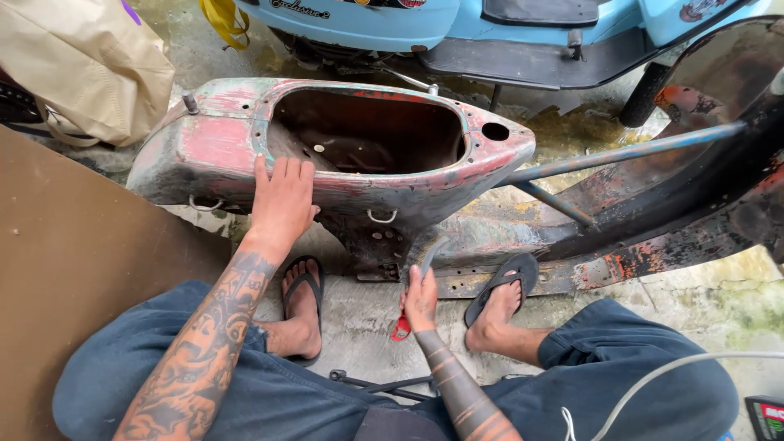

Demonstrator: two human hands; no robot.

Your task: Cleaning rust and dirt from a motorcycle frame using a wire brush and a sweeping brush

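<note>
A stripped, rusty scooter body shell [237, 139] with peeling red and teal paint lies on the concrete in front of me. My left hand [282, 200] rests flat on its side wall, fingers up at the rim of the open seat cavity [367, 131]. My right hand [420, 298] grips a red-handled scraper tool [402, 327]. Its curved grey blade [431, 253] touches the lower part of the shell, blurred by motion. I sit low, sandalled feet beside the shell.
A light blue scooter [490, 33] stands behind the shell. A blue-grey frame tube [621, 153] runs right to the rusted floorboard and leg shield [702, 196]. Brown board [73, 269] at left, beige bag [82, 65] above it. White cable [670, 371] and a metal rod [384, 384] lie near my legs.
</note>
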